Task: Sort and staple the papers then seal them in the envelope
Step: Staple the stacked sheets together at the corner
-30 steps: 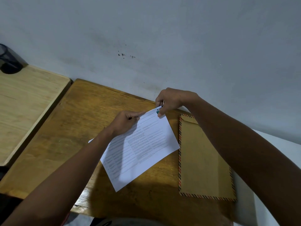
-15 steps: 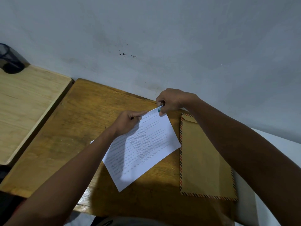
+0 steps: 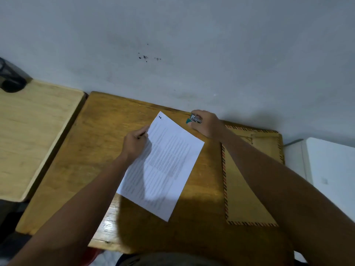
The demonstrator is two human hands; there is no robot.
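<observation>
one head-worn wide-angle view looks forward and steeply down from above the desk (image 3: 92,150), close over both forearms. it faces the wall (image 3: 192,45) behind the desk, which fills the upper half; edges bend from the lens. no second view.

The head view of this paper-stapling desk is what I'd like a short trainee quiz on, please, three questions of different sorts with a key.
1. True or false: the stapler is clamped on the papers.
2. Which hand holds the stapler? A) left hand B) right hand C) neither
3. Fill in: the envelope lies to the ____ of the papers on the desk.

Key
1. False: it sits apart from the sheets, past their top corner.
2. B: the left hand rests on the papers' left edge.
3. Right, partly under the right forearm.
</observation>
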